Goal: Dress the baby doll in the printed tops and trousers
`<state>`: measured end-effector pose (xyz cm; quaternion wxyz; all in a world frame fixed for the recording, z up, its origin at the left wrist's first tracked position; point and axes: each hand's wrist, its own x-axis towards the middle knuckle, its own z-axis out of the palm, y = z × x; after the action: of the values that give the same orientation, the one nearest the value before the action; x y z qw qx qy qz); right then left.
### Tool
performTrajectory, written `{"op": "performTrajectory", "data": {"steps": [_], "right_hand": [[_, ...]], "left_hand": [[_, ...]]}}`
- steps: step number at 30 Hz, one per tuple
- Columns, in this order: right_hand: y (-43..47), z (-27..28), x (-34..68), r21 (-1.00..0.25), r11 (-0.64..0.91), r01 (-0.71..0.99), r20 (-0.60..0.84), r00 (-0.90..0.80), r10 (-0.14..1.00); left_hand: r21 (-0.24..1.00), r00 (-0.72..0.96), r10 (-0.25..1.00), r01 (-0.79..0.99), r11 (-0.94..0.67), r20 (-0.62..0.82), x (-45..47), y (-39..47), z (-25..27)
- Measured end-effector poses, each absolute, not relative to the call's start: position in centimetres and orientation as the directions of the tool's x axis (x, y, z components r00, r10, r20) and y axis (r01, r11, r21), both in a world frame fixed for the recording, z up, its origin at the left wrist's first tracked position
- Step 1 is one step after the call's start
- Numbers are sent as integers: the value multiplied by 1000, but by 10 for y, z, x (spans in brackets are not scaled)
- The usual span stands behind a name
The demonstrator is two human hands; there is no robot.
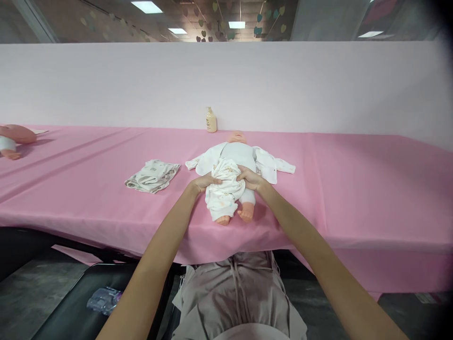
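Note:
A baby doll (238, 152) lies on its back on the pink-covered table, feet toward me. Under it a white baby jacket (208, 159) is spread open, sleeves out to both sides. Bunched white baby pants (223, 188) with a small print cover the doll's leg on the left, and its foot pokes out at the bottom. The other leg is outside the printed cloth. My left hand (205, 182) grips the pants' left edge, thumb on top. My right hand (249, 177) pinches their upper right edge over the doll's middle.
A folded printed cloth (153, 176) lies left of the doll. Behind the doll's head stands a cream pump bottle (211, 120) near the white wall. Part of another doll (16, 134) shows at the far left. A black chair (81, 302) holds a clear plastic item (104, 300).

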<state>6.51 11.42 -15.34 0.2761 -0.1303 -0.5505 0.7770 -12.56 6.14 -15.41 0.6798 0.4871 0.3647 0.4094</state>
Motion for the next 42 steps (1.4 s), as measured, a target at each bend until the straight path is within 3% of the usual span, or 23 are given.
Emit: {"op": "performTrajectory", "data": {"steps": [5, 12, 19, 24, 28, 36, 42], "right_hand": [[109, -146, 65, -930, -261, -257, 68, -821, 567], [100, -137, 74, -996, -76, -43, -9, -815, 579], [102, -144, 70, -939, -177, -294, 128, -778, 615], [108, -152, 63, -888, -261, -378, 135, -758, 638], [111, -155, 62, -888, -253, -384, 128, -736, 665], [102, -146, 65, -919, -233, -318, 144, -821, 552], [101, -149, 71, -950, -204, -236, 91, -835, 543]], "left_hand": [[975, 410, 907, -143, 169, -97, -125, 61, -155], [981, 439, 895, -124, 149, -81, -120, 53, -147], [983, 382, 919, -108, 151, -99, -120, 46, -140], [979, 376, 918, -106, 174, -123, -124, 51, -143], [964, 313, 935, -143, 223, -169, -125, 61, -151], [956, 392, 909, -186, 226, -139, -129, 63, -152], [964, 356, 924, -165, 209, -140, -121, 53, -143]]}}
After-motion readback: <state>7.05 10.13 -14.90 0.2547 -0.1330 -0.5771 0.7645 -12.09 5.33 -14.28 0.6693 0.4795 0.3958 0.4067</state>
